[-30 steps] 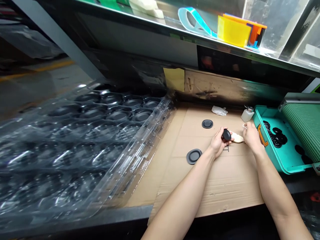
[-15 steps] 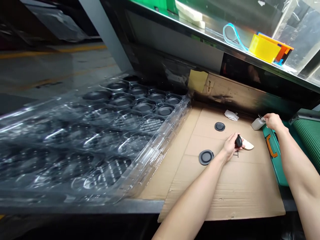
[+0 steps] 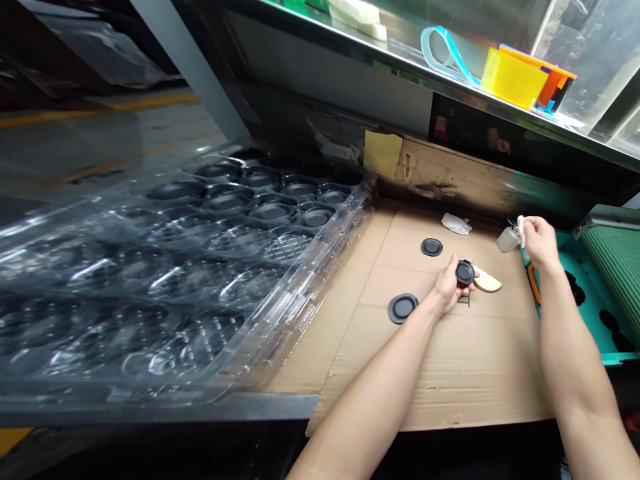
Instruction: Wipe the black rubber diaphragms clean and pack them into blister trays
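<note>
My left hand [image 3: 447,288] is closed around a small round black plastic part [image 3: 465,273], its dished face turned up. Just behind those fingers lies a cream half-round pad [image 3: 487,280]. My right hand [image 3: 540,241] pinches a small white wipe [image 3: 521,231] beside a white bottle [image 3: 507,240] with a thin metal piece on top. Two more round black parts lie on the cardboard: one part [image 3: 431,247] farther back, another part [image 3: 403,309] left of my left forearm. A crumpled white wipe [image 3: 456,223] rests near the back.
Clear plastic trays [image 3: 280,307] with round pockets fill the left side, several pockets holding black parts. Cardboard [image 3: 380,373] covers the bench. At right stands a teal bin [image 3: 595,320] with black parts, beside a green ribbed belt [image 3: 613,260]. A yellow container [image 3: 515,77] sits on the shelf above.
My right hand has drawn back from the bottle's top and now shows a white wipe in its fingers. My left hand has turned the black part face up. The teal bin's inside shows more.
</note>
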`<state>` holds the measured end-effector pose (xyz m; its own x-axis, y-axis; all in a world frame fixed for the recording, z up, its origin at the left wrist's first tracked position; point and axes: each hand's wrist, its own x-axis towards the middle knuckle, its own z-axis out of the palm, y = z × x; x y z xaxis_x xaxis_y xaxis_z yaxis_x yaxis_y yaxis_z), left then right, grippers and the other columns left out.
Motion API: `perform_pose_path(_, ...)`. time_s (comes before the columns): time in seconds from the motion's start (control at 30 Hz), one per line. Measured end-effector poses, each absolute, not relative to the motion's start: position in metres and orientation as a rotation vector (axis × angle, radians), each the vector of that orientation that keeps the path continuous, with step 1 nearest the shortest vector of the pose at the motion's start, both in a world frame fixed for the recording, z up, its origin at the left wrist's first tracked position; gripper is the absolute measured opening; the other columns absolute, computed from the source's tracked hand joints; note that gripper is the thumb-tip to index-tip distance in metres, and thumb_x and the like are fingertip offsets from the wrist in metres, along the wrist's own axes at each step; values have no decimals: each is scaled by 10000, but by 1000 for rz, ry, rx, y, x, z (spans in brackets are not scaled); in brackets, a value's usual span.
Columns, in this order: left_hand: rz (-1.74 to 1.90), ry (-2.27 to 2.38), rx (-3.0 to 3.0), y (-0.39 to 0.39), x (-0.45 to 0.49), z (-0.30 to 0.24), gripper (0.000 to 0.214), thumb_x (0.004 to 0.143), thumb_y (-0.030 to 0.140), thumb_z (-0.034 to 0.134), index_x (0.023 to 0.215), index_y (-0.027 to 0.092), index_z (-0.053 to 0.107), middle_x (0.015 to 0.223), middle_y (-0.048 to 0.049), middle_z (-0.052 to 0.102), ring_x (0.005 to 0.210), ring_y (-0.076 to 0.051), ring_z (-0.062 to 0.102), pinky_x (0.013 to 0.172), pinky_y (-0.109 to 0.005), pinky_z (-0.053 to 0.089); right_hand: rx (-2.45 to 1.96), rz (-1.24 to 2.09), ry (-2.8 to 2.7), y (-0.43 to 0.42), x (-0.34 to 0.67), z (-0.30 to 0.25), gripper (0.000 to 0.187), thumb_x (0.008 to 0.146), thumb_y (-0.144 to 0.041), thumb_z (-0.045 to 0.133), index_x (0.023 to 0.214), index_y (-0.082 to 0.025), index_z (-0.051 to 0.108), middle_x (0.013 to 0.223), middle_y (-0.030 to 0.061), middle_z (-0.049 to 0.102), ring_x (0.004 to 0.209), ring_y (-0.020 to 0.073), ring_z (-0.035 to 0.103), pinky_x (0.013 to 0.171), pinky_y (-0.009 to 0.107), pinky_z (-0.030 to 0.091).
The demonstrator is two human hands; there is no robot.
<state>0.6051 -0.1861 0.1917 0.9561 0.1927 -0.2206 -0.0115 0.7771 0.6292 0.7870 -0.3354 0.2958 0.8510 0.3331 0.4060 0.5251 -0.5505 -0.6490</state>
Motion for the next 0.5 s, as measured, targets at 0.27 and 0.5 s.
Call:
perform_pose_path(0.27,128,357,881,-194,605,188,638,1012,693,368,1018,118,642,708,-101,723,413,-121,565,386,-216,346,-1761,272,-685,-328,693,228,391,911,-590,660,990,-208,641,909,26,683,638,112,574,546,221,465)
perform_pose_path(0.5,161,357,1213,-200,604,179,776,986,766,297,707,136,655,464,-58,593,322,-105,466,368,-230,337,-2051,-49,-1002,-331,679,212,213,985,-363,553,980,-211,702,901,47,725,841,196,682,817,314,510)
